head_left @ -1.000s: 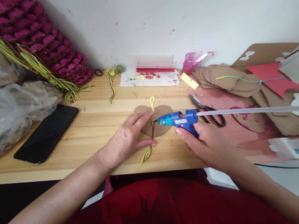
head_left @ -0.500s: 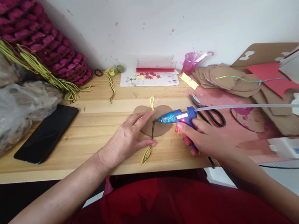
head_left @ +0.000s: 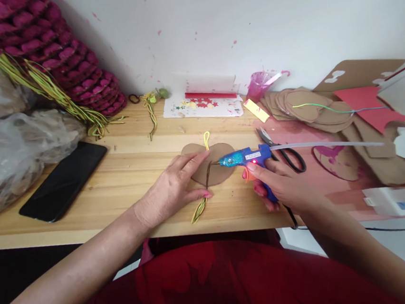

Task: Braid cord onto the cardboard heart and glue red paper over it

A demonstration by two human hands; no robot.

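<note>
A brown heart-shaped cardboard piece [head_left: 218, 170] lies on the wooden table [head_left: 125, 173], with a yellow-green string [head_left: 206, 140] running down its middle and out below. My left hand [head_left: 170, 189] rests on the heart's left half, fingers flat, thumb pressing the string near the lower tip. My right hand [head_left: 281, 186] is closed round a blue hot glue gun [head_left: 248, 157], its red light on and a long clear glue stick [head_left: 328, 145] sticking out behind. The nozzle touches the string at the heart's centre.
Black scissors [head_left: 283, 152] lie right of the gun. A black phone [head_left: 65, 179] lies at the left, by plastic bags [head_left: 12, 153]. Stacked magenta pieces [head_left: 54, 51] with strings fill the back left. Cardboard hearts [head_left: 310, 107], a pink cup [head_left: 259, 83] and a sticker sheet [head_left: 203, 106] sit behind.
My right hand has tilted the glue gun and shifted it slightly right, the glue stick swinging lower. The left hand has stayed put on the heart.
</note>
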